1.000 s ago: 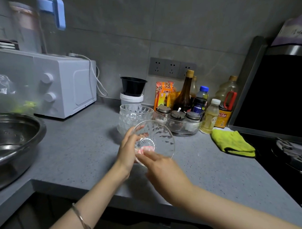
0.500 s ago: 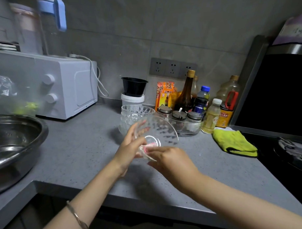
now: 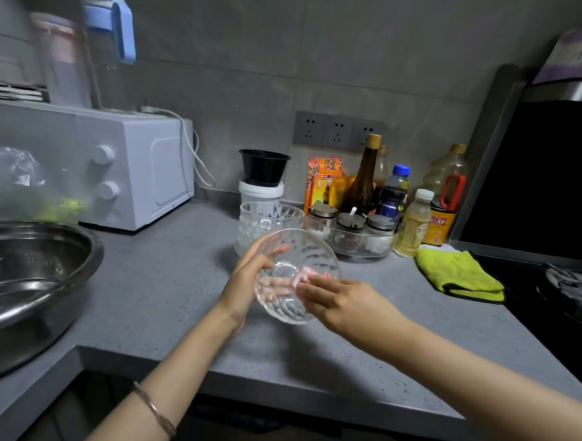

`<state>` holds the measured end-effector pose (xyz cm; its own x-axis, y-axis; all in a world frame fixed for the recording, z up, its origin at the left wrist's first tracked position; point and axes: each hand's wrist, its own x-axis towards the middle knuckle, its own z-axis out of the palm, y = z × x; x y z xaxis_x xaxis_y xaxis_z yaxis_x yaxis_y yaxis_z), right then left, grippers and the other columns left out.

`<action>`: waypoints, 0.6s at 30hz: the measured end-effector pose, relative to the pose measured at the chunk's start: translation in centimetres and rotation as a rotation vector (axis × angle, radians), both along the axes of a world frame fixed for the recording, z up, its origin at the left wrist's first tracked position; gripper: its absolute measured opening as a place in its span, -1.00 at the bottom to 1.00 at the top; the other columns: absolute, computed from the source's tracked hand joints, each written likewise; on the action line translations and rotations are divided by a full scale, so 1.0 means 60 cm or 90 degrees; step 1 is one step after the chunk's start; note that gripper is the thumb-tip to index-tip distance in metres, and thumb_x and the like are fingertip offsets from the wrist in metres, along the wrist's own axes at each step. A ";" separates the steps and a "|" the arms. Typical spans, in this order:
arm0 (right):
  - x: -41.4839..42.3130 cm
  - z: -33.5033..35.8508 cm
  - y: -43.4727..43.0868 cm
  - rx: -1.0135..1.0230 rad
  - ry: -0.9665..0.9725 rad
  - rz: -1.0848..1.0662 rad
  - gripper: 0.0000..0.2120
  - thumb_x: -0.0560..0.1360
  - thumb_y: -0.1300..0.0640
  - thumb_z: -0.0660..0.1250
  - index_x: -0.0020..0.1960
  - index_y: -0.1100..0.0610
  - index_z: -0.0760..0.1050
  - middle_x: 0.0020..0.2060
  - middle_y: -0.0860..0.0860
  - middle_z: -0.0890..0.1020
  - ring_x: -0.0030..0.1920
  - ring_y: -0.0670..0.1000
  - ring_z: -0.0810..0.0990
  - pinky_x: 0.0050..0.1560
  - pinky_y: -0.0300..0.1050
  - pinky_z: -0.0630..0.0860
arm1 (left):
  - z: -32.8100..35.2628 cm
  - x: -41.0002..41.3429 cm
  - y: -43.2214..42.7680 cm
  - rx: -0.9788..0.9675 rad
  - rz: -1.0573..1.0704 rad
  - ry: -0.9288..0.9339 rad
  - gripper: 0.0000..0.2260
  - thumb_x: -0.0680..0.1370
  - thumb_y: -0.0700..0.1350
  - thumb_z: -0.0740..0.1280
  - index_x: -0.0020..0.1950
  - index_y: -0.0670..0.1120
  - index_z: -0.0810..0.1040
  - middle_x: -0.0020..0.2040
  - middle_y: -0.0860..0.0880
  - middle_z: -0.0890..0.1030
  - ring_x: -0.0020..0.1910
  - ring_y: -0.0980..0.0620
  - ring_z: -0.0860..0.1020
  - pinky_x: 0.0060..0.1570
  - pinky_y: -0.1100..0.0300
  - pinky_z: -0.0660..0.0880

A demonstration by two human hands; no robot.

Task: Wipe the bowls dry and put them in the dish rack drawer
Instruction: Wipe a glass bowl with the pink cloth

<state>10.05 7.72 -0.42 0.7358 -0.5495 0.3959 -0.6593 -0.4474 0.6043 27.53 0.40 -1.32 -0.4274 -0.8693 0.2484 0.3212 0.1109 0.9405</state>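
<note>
Left edge of frame: steel basin [image 3: 33, 277], no part in this step. Centre frame: the left hand [image 3: 244, 284] cups the bowl [image 3: 290, 309] from outside, fingers curled round its wall, holding it tilted in the air above the worktop [image 3: 148, 298]. A stack [image 3: 266, 219] of further bowls stands just behind. The right hand [image 3: 343, 301] pinches a small pink wad [image 3: 302, 276] against the glass. Hazards, as judged: faceted glass, if damp, may slip from the one supporting hand under wiping pressure and strike the worktop or the stack. The wad is small, so bare fingers may smear the wiped surface. Drawer not in view.
</note>
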 end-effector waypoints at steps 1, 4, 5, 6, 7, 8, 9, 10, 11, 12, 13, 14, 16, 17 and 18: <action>0.015 -0.005 -0.001 0.003 -0.048 -0.005 -0.84 0.30 0.25 0.41 -0.15 0.13 0.69 -0.10 0.04 0.71 -0.12 0.05 0.69 -0.36 -0.14 0.60 | -0.003 -0.003 0.002 -0.004 0.016 0.005 -0.57 0.51 -0.22 0.19 0.37 0.02 0.41 0.24 -0.01 0.57 -0.02 0.12 0.61 -0.23 0.24 0.57; 0.066 -0.018 -0.006 0.084 -0.277 -0.031 -0.83 0.29 0.14 0.42 -0.13 0.12 0.66 -0.13 0.00 0.70 -0.20 0.07 0.68 -0.38 -0.10 0.59 | -0.019 -0.014 0.012 -0.018 0.057 0.008 -0.57 0.56 -0.27 0.13 0.36 0.08 0.42 0.25 0.02 0.57 0.12 0.09 0.57 -0.15 0.27 0.51; 0.078 -0.025 -0.007 0.114 -0.333 -0.027 -0.80 0.30 0.14 0.42 -0.09 0.13 0.65 -0.08 0.01 0.69 -0.16 0.08 0.68 -0.33 -0.04 0.61 | -0.023 -0.015 0.012 -0.022 0.063 0.019 -0.58 0.54 -0.24 0.13 0.34 0.06 0.45 0.25 0.00 0.57 0.19 0.09 0.55 -0.05 0.24 0.50; 0.085 -0.031 -0.006 0.134 -0.346 -0.012 -0.78 0.33 0.13 0.39 -0.04 0.13 0.64 -0.03 0.01 0.68 -0.10 0.09 0.68 -0.27 -0.01 0.63 | -0.025 -0.012 0.013 -0.030 0.070 0.027 -0.59 0.50 -0.19 0.13 0.32 0.03 0.47 0.25 -0.04 0.57 0.23 0.08 0.53 0.04 0.19 0.49; 0.083 -0.034 -0.004 0.136 -0.310 0.012 -0.76 0.36 0.12 0.35 0.00 0.12 0.64 0.01 0.01 0.68 -0.04 0.08 0.67 -0.21 -0.02 0.63 | -0.024 -0.006 0.013 -0.036 0.072 0.031 -0.58 0.46 -0.16 0.13 0.30 0.00 0.48 0.24 -0.07 0.57 0.24 0.07 0.53 0.11 0.14 0.48; 0.071 -0.034 -0.003 0.120 -0.241 0.037 -0.74 0.39 0.12 0.33 0.04 0.12 0.65 0.05 0.01 0.67 0.02 0.06 0.66 -0.15 -0.06 0.63 | -0.022 0.003 0.009 -0.041 0.071 0.027 -0.56 0.42 -0.15 0.12 0.29 -0.04 0.49 0.24 -0.10 0.58 0.23 0.06 0.54 0.14 0.10 0.48; 0.053 -0.031 -0.002 0.100 -0.149 0.052 -0.74 0.40 0.15 0.33 0.06 0.12 0.65 0.07 0.01 0.67 0.08 0.05 0.64 -0.08 -0.09 0.62 | -0.019 0.013 0.004 -0.046 0.065 0.019 -0.54 0.40 -0.16 0.12 0.29 -0.09 0.49 0.24 -0.12 0.57 0.22 0.04 0.55 0.15 0.10 0.50; 0.033 -0.024 -0.003 0.075 -0.062 0.056 -0.75 0.40 0.18 0.36 0.06 0.12 0.66 0.10 0.01 0.66 0.13 0.04 0.62 0.00 -0.09 0.61 | -0.017 0.023 -0.001 -0.051 0.052 0.003 -0.52 0.39 -0.17 0.12 0.30 -0.14 0.48 0.24 -0.12 0.57 0.22 0.03 0.55 0.14 0.11 0.52; 0.017 -0.014 -0.003 0.057 0.002 0.053 -0.74 0.36 0.20 0.42 0.05 0.11 0.66 0.11 0.02 0.65 0.16 0.04 0.61 0.07 -0.08 0.59 | -0.015 0.032 -0.005 -0.058 0.031 -0.015 -0.50 0.38 -0.18 0.12 0.31 -0.16 0.47 0.24 -0.10 0.58 0.22 0.02 0.55 0.11 0.12 0.54; 0.005 -0.005 -0.005 0.048 0.036 0.042 -0.71 0.32 0.20 0.49 0.04 0.11 0.67 0.12 0.02 0.65 0.17 0.05 0.60 0.12 -0.06 0.57 | -0.014 0.038 -0.007 -0.062 0.009 -0.031 -0.50 0.37 -0.18 0.13 0.31 -0.16 0.47 0.23 -0.07 0.59 0.23 0.01 0.55 0.11 0.11 0.55; 0.001 -0.001 -0.007 0.044 0.051 0.025 -0.69 0.27 0.18 0.54 0.02 0.10 0.68 0.11 0.03 0.66 0.16 0.05 0.61 0.11 -0.06 0.57 | -0.012 0.041 -0.009 -0.063 -0.009 -0.039 -0.49 0.37 -0.17 0.14 0.32 -0.14 0.47 0.22 -0.05 0.60 0.23 0.01 0.55 0.12 0.07 0.55; 0.005 0.000 -0.008 0.032 0.059 0.007 -0.68 0.24 0.17 0.57 -0.01 0.11 0.69 0.08 0.04 0.67 0.12 0.06 0.63 0.06 -0.05 0.59 | -0.010 0.041 -0.009 -0.058 -0.018 -0.040 -0.49 0.37 -0.16 0.15 0.32 -0.10 0.47 0.22 -0.05 0.60 0.22 0.00 0.56 0.12 0.03 0.55; 0.018 -0.011 -0.011 -0.005 0.058 -0.002 -0.74 0.25 0.18 0.55 -0.06 0.13 0.70 0.03 0.06 0.68 0.04 0.08 0.66 -0.11 -0.06 0.63 | -0.007 0.036 -0.006 -0.045 -0.013 -0.030 -0.51 0.39 -0.11 0.17 0.33 0.02 0.46 0.25 -0.04 0.58 0.19 -0.05 0.58 0.10 -0.04 0.55; 0.025 -0.019 -0.012 -0.025 0.045 -0.003 -0.80 0.29 0.18 0.50 -0.09 0.14 0.70 0.02 0.07 0.69 0.00 0.08 0.68 -0.18 -0.08 0.63 | -0.006 0.034 -0.005 -0.042 -0.004 -0.019 -0.51 0.40 -0.09 0.19 0.34 0.07 0.45 0.26 -0.04 0.57 0.18 -0.08 0.58 0.11 -0.06 0.54; 0.030 -0.027 -0.013 -0.043 0.027 -0.005 -0.84 0.30 0.17 0.48 -0.12 0.14 0.71 0.00 0.07 0.69 -0.02 0.08 0.68 -0.23 -0.10 0.63 | -0.006 0.032 -0.004 -0.037 0.005 -0.004 -0.51 0.40 -0.08 0.21 0.34 0.10 0.44 0.27 -0.04 0.56 0.17 -0.10 0.59 0.10 -0.05 0.53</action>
